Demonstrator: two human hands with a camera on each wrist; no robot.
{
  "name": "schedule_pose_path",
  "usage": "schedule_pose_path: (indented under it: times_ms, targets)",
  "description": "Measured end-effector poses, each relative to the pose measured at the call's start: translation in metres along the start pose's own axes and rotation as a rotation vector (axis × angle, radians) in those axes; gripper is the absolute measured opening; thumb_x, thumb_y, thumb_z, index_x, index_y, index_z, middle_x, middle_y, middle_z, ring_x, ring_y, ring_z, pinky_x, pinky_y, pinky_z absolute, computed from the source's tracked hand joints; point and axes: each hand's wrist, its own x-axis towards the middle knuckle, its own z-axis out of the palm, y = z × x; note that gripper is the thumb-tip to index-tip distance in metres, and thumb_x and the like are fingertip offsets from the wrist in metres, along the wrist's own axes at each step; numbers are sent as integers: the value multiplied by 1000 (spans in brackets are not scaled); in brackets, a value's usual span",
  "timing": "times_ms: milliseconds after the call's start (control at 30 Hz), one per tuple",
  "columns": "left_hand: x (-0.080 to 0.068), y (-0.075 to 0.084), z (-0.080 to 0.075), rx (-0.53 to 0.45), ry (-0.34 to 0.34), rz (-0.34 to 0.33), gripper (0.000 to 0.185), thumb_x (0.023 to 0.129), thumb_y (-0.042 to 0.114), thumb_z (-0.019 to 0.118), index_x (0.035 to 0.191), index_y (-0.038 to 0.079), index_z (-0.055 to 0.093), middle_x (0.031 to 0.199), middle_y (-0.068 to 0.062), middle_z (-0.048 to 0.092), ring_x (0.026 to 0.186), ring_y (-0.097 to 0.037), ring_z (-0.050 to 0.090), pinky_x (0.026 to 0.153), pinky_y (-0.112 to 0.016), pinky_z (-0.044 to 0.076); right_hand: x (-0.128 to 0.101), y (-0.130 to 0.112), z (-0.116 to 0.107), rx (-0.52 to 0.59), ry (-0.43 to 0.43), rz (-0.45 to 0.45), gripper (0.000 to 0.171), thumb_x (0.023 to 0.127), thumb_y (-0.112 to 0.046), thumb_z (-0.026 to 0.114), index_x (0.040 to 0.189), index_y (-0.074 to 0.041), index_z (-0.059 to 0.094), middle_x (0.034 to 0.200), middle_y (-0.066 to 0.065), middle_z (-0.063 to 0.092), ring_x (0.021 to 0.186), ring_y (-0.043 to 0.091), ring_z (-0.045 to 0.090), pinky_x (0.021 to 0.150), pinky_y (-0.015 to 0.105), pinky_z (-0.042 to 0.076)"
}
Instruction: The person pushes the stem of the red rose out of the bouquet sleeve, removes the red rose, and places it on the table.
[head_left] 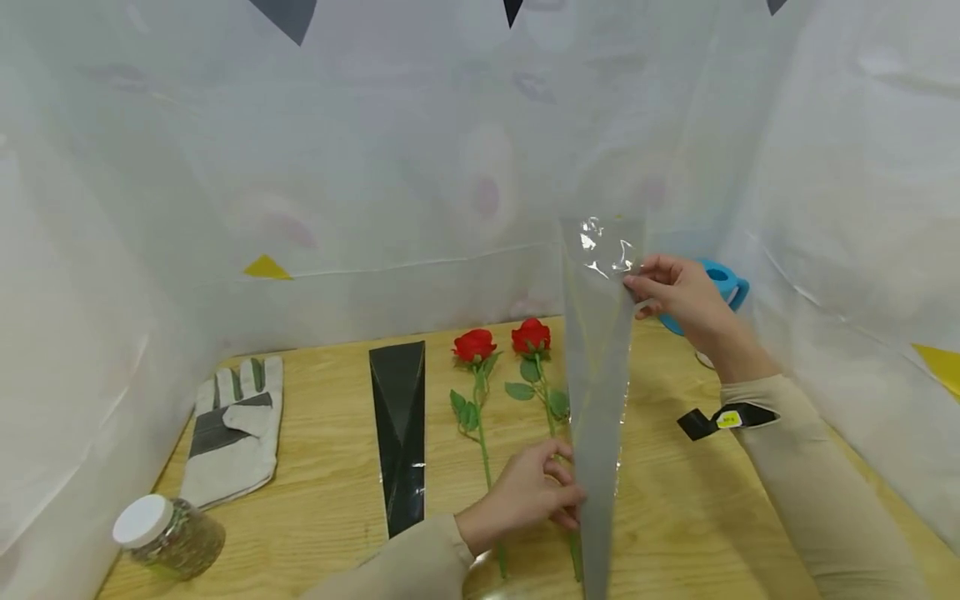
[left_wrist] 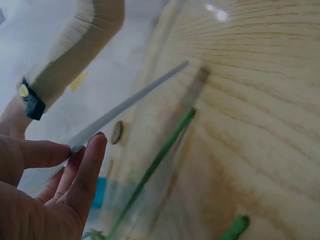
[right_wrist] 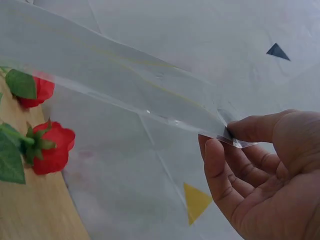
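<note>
A long tapered grey translucent flower sleeve stands nearly upright above the table, its wide end up. My right hand pinches the sleeve's right edge near the top; in the right wrist view thumb and fingers hold its clear rim. Lower down, my left hand pinches the sleeve's left edge, seen almost edge-on in the left wrist view. Two red artificial roses lie left of the sleeve: one rose has its stem passing behind my left hand, the other rose lies farther left.
A black flower sleeve lies left of the roses. At the far left are a work glove and a white-lidded jar. A blue watering can is partly hidden behind my right hand. White sheeting surrounds the wooden table.
</note>
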Motion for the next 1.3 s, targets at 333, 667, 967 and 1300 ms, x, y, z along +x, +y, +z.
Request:
schedule_pose_path:
  times_ms: [333, 667, 967, 1300]
  targets:
    - [18, -24, 25, -127, -11, -69, 30, 82, -22, 62, 98, 2, 53, 74, -16, 67, 55, -26, 66, 56, -42, 58, 13, 53, -21, -113, -35, 181, 37, 99, -23, 64, 119, 4, 48, 96, -1, 67, 85, 14, 62, 75, 32, 56]
    - [33, -36, 48, -213, 45, -146, 32, 80, -22, 63, 98, 2, 53, 77, -13, 62, 61, -34, 69, 58, -42, 58, 23, 98, -33, -173, -46, 285, 53, 101, -23, 61, 137, 8, 37, 106, 8, 62, 89, 16, 63, 78, 35, 56]
    - [41, -37, 53, -209, 89, -204, 40, 76, -29, 60, 101, 2, 50, 78, -18, 61, 62, -37, 68, 58, -40, 58, 26, 121, -37, -235, -37, 339, 52, 102, -21, 59, 138, 9, 38, 111, 17, 60, 89, 19, 64, 83, 44, 55]
    - [42, -26, 55, -158, 69, -286, 59, 77, -25, 63, 122, 3, 37, 80, -21, 65, 69, -43, 69, 62, -41, 59, 26, 136, -31, -299, -61, 379, 42, 100, -15, 60, 130, 9, 42, 105, 18, 61, 81, 19, 64, 78, 42, 56]
